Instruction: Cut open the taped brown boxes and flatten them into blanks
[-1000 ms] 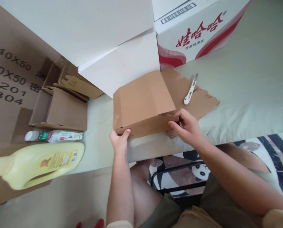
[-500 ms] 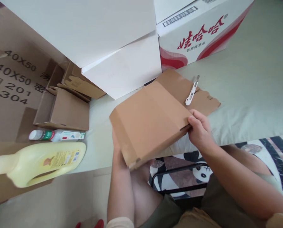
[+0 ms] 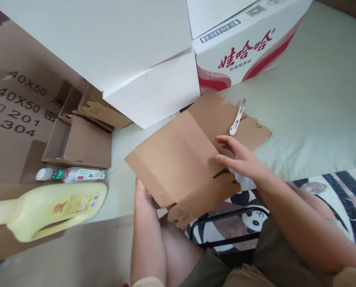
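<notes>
A brown cardboard box blank (image 3: 169, 155) is tilted above the bed, its near flap with cut tabs hanging down. My left hand (image 3: 143, 189) grips its lower left edge, with the fingers hidden underneath. Beside its right edge, my right hand (image 3: 239, 156) is open, thumb and fingers apart with nothing between them. A second flat cardboard piece (image 3: 214, 104) shows behind the first, partly covered by it. On that piece lies a white utility knife (image 3: 237, 119) with its blade out, just beyond my right fingertips.
Large white cartons (image 3: 154, 87) and a red-and-white water carton (image 3: 240, 59) stand at the back. To the left are small brown boxes (image 3: 87, 141), a plastic bottle (image 3: 76, 174) and a yellow jug (image 3: 61, 207). A panda-patterned surface with a black frame (image 3: 228, 223) is below.
My right hand has let go of the cardboard's right edge and opened. The near flap has swung out and down. The cardboard has shifted slightly left, still in my left hand.
</notes>
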A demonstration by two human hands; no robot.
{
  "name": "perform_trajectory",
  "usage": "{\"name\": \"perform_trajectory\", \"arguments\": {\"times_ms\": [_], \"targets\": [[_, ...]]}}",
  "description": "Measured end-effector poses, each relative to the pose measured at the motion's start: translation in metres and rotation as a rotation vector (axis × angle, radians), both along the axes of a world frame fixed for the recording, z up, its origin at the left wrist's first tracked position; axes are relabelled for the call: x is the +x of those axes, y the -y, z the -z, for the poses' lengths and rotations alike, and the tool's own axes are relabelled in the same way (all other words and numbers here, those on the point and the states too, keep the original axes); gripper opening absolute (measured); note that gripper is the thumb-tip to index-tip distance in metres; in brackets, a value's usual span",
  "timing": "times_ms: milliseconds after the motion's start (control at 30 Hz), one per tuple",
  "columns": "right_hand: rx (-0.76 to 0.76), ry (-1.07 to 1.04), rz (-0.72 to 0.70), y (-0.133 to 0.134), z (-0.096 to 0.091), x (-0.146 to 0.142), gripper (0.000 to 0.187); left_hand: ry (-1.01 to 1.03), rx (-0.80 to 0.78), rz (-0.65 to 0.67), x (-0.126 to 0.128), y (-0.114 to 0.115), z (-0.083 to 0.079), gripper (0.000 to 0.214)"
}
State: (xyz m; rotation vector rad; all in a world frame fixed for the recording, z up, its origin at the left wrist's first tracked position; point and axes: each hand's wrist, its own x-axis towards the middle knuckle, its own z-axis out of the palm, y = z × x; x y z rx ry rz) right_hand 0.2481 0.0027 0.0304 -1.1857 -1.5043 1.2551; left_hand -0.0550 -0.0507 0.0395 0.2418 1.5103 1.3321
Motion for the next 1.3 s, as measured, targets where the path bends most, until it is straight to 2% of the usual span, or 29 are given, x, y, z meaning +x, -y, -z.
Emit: {"name": "perform_trajectory", "arguments": {"times_ms": [67, 133, 200, 267, 367, 467, 567, 633, 700, 767, 867, 933, 1067, 1167, 1300], "targets": [[-0.03, -0.017, -0.115, 0.002, -0.002, -0.002, 0.063, 0.019, -0.09, 0.012, 0.005, 0.003, 0.004, 0.031], [-0.104, -0.06, -0.164, 0.003, -0.003, -0.004, 0.06, 0.033, -0.131, 0.038, 0.009, 0.004, 0.007, 0.03], [-0.169, -0.097, -0.127, 0.004, -0.002, -0.006, 0.047, 0.066, -0.129, 0.083, 0.01, 0.003, 0.009, 0.035], [-0.189, -0.088, -0.035, 0.004, 0.0, -0.009, 0.036, 0.094, -0.029, 0.108, 0.008, -0.002, 0.01, 0.045], [-0.147, 0.029, 0.067, 0.003, 0.003, -0.01, 0.032, 0.018, 0.136, 0.143, 0.006, -0.009, 0.012, 0.048], [0.013, 0.26, 0.149, -0.005, 0.003, -0.005, 0.039, -0.043, 0.159, 0.148, 0.008, -0.016, 0.016, 0.048], [0.171, 0.714, 0.299, -0.021, 0.004, 0.005, 0.046, 0.009, 0.198, 0.062, 0.012, -0.023, 0.02, 0.041], [0.145, 0.948, 0.28, -0.032, 0.009, 0.014, 0.048, 0.061, 0.201, 0.01, 0.016, -0.028, 0.022, 0.033], [0.082, 1.045, 0.234, -0.041, 0.015, 0.025, 0.049, 0.119, 0.172, -0.029, 0.022, -0.034, 0.025, 0.026], [0.054, 1.078, 0.28, -0.044, 0.02, 0.039, 0.051, 0.163, 0.153, -0.049, 0.03, -0.04, 0.027, 0.024], [-0.01, 1.08, 0.47, -0.042, 0.027, 0.063, 0.06, 0.165, 0.202, -0.035, 0.042, -0.047, 0.029, 0.023], [-0.057, 1.063, 0.534, -0.04, 0.031, 0.079, 0.066, 0.131, 0.237, -0.014, 0.051, -0.051, 0.029, 0.024], [-0.044, 1.024, 0.547, -0.038, 0.036, 0.099, 0.058, 0.068, 0.192, 0.07, 0.071, -0.057, 0.026, 0.028], [0.037, 1.027, 0.599, -0.038, 0.034, 0.095, 0.049, 0.064, 0.119, 0.088, 0.091, -0.059, 0.024, 0.026], [0.187, 0.927, 0.467, -0.038, 0.029, 0.079, 0.039, -0.034, 0.155, 0.033, 0.118, -0.059, 0.023, 0.025]]}}
